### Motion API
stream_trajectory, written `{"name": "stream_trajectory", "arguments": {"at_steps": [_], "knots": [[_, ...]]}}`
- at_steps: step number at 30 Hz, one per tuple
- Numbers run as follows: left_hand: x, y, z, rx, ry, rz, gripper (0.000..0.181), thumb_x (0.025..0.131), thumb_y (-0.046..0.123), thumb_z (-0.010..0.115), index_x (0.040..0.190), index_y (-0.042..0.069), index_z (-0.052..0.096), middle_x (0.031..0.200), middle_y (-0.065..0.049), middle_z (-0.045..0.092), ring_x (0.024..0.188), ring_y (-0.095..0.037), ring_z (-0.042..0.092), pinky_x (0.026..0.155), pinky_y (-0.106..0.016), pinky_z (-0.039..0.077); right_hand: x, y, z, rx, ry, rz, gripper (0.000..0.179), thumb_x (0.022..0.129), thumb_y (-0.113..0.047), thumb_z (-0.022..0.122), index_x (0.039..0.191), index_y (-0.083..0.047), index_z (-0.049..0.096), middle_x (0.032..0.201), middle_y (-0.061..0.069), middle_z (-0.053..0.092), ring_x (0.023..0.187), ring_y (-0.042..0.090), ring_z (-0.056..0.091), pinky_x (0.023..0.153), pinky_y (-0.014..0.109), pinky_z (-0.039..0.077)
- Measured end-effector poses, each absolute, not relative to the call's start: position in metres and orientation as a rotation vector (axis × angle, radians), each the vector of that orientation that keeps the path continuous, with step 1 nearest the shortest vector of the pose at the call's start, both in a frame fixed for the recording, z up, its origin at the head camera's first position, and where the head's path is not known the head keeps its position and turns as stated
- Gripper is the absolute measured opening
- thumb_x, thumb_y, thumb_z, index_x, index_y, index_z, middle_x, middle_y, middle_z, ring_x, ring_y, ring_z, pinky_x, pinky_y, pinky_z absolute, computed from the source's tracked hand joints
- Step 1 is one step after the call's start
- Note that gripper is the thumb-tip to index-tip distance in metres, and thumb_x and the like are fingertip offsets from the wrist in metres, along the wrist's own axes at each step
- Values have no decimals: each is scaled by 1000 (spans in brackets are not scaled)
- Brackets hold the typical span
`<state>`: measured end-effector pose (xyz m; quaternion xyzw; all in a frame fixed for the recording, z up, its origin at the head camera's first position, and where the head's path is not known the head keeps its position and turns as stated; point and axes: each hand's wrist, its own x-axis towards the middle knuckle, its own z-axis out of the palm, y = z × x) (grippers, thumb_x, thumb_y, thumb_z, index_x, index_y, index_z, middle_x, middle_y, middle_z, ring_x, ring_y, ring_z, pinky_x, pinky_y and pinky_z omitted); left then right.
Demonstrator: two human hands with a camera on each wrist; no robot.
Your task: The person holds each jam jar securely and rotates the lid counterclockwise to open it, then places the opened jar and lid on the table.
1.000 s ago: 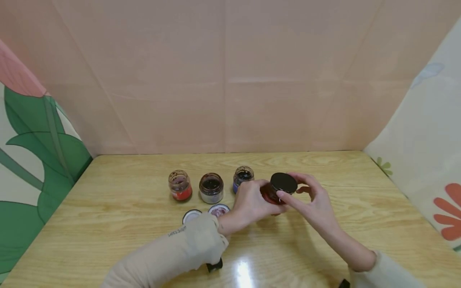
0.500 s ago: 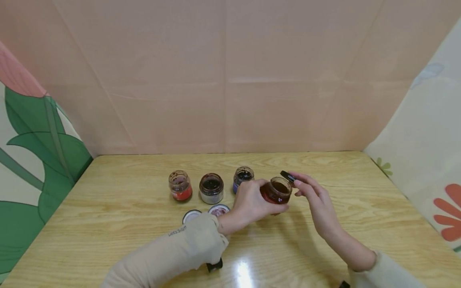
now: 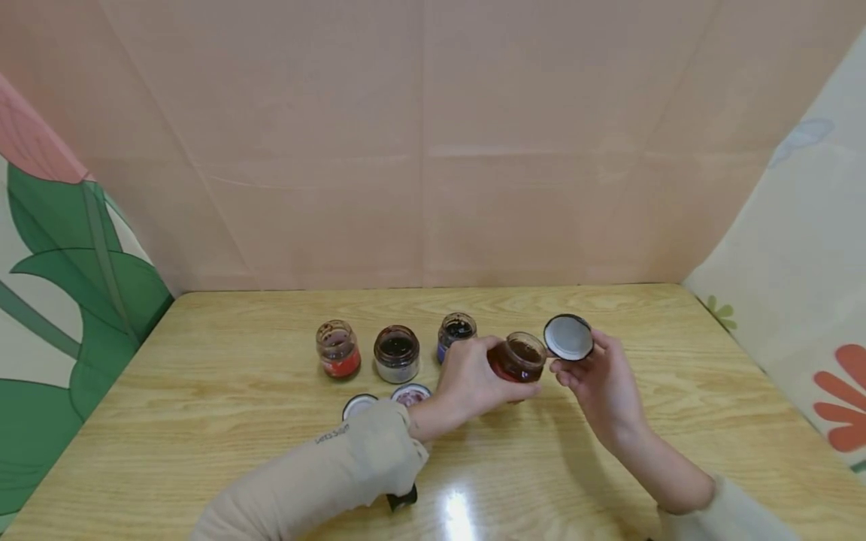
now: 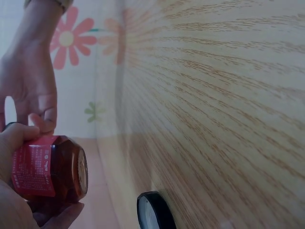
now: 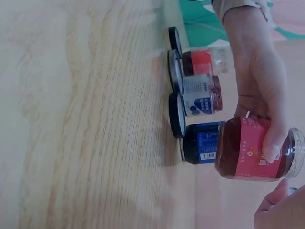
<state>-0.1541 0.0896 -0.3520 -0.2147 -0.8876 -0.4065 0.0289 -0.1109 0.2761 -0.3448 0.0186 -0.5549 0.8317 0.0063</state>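
My left hand [image 3: 467, 387] grips a glass jar [image 3: 519, 359] of dark red contents with a pink-red label [image 5: 252, 149]; its mouth is uncovered, and it is held above the table. Just right of the rim, my right hand [image 3: 609, 391] pinches a black lid [image 3: 568, 338] by its edge, the pale inner side facing the head camera. In the left wrist view, the jar's base [image 4: 82, 172] points toward the table, and the right hand [image 4: 35, 81] shows behind it.
Three uncovered jars stand in a row: red-labelled [image 3: 338, 352], white-labelled [image 3: 397, 357] and blue-labelled [image 3: 446, 347]. Lids lie inner side up before them, one whitish [image 3: 358, 406], one stained [image 3: 414, 394]; another lid [image 5: 177, 115] appears in the right wrist view. The left sleeve [image 3: 325, 466] crosses the wooden table [image 3: 223, 361].
The right hand has lifted the black lid off the jar, moved it right and turned its inner side into view. The left hand and jar have stayed nearly still.
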Motion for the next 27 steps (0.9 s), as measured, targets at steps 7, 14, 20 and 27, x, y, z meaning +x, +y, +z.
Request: {"name": "stream_trajectory", "arguments": {"at_steps": [7, 14, 20, 27], "knots": [[-154, 90, -352, -655, -2736, -1278, 54, 62, 50, 85, 101, 15, 71, 88, 5, 71, 79, -6, 61, 67, -17, 45, -110, 281, -349, 53, -1539, 2779, 43, 105, -34, 26, 110, -11, 62, 92, 7, 67, 78, 14, 60, 74, 22, 50], [-154, 91, -348, -651, -2734, -1321, 54, 62, 46, 86, 102, 13, 69, 89, 4, 71, 77, -6, 60, 66, -16, 45, -110, 284, -352, 77, -1563, 2753, 43, 105, -33, 25, 111, -10, 60, 92, 8, 70, 77, 15, 65, 72, 23, 51], [-155, 98, -346, -645, -2722, -1355, 53, 63, 41, 87, 102, 12, 67, 89, 3, 70, 80, -9, 61, 69, -17, 46, -110, 288, -357, 13, -1593, 2675, 41, 105, -31, 26, 107, -10, 61, 90, 7, 72, 76, 14, 66, 69, 21, 51], [-160, 104, -348, -621, -2709, -1372, 53, 63, 40, 86, 102, 12, 64, 88, 3, 68, 79, -9, 61, 66, -17, 47, -108, 293, -362, -36, -1662, 2592, 35, 105, -29, 32, 103, -12, 62, 89, 1, 69, 76, 11, 63, 69, 18, 48]]}}
